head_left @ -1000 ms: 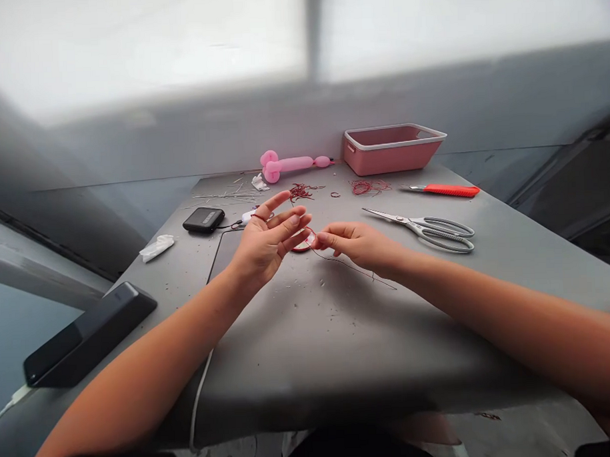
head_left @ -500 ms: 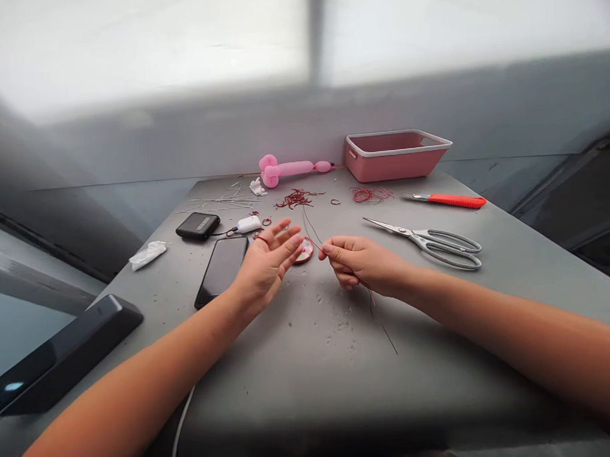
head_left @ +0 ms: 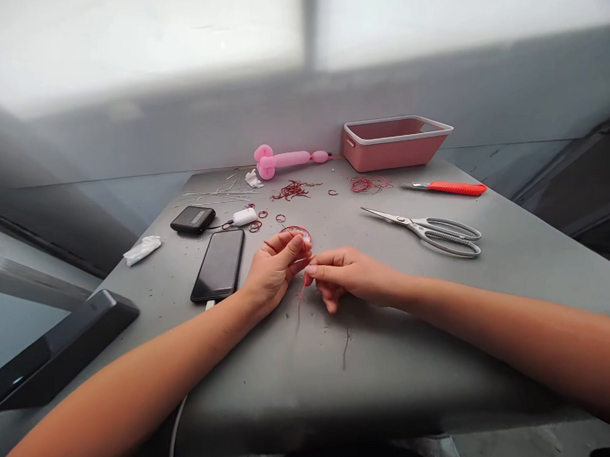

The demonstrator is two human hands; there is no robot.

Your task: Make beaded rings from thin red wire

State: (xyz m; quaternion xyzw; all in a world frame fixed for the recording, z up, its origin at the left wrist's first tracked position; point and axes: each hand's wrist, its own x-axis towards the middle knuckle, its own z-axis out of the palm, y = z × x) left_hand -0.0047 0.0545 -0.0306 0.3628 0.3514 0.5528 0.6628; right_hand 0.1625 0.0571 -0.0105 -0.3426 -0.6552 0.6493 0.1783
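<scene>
My left hand point(head_left: 272, 269) is closed in a pinch on thin red cord point(head_left: 301, 298), in the middle of the table. My right hand point(head_left: 354, 275) meets it fingertip to fingertip, thumb and index finger also pinching the cord. One strand hangs down between the hands, and a dark loose end point(head_left: 345, 350) shows below my right hand. Just behind my left fingers is a round red-and-white piece point(head_left: 305, 235), partly hidden. Exactly how the cord runs between the fingertips is hidden. Small red rings point(head_left: 255, 226) lie beyond my left hand.
Scissors point(head_left: 425, 231) and a red utility knife point(head_left: 456, 188) lie at right. Behind are a pink basket point(head_left: 395, 155), a pink balloon figure point(head_left: 290, 160), red scraps point(head_left: 293, 189) and tangled red cord point(head_left: 368, 183). A phone point(head_left: 219, 265) and black power bank point(head_left: 193, 220) lie left.
My left hand has gone from spread fingers to a pinch and moved right to meet my right hand. My right hand has shifted slightly left with the cord.
</scene>
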